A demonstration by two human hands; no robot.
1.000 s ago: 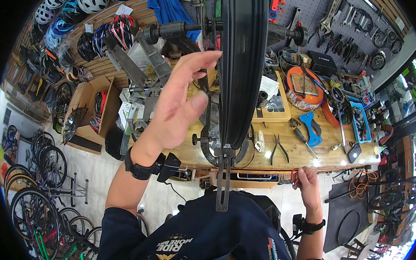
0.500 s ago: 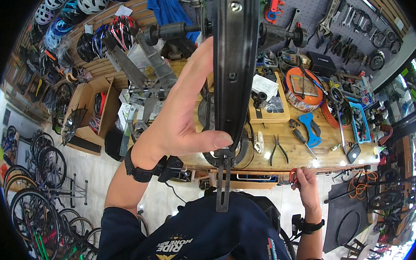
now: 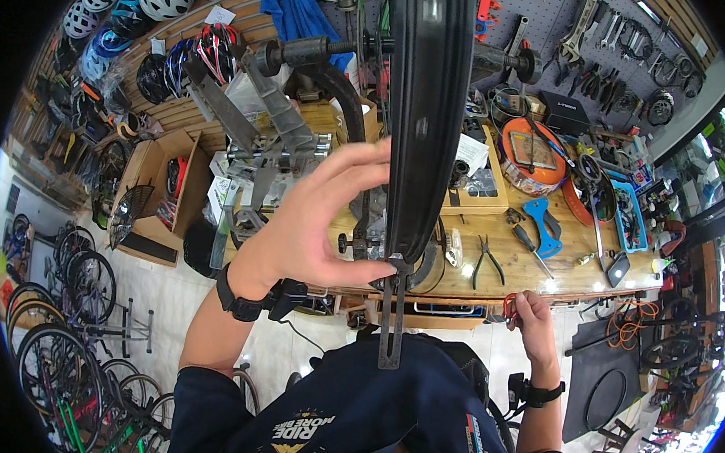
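Observation:
A black bicycle wheel rim (image 3: 425, 81) stands upright in the middle, mounted in a dark metal truing stand (image 3: 307, 53). My left hand (image 3: 317, 215) is at the rim's left side, fingers curved and apart from the thumb. Its fingertips are at the rim's edge, and the thumb tip lies by the rim's lower end, next to the slotted metal gauge (image 3: 390, 328) that points toward me. Whether the fingertips press on the rim, I cannot tell. Low on the right, my right hand (image 3: 533, 313) is closed on a small red spoke wrench (image 3: 509, 305), mostly hidden by the fingers.
On the wooden workbench (image 3: 492, 272) lie pliers (image 3: 487, 261), a screwdriver (image 3: 531, 247), a blue-handled tool (image 3: 542, 229) and an orange round tin (image 3: 531, 180). A cardboard box (image 3: 150, 238) stands left. Helmets and tools hang behind; bicycles (image 3: 59, 374) crowd the lower left.
My left fingers have drawn down toward me along the rim and curled more, opening a gap beside it. The rim appears farther right, and its inner surface looks blurred. My right hand keeps its place.

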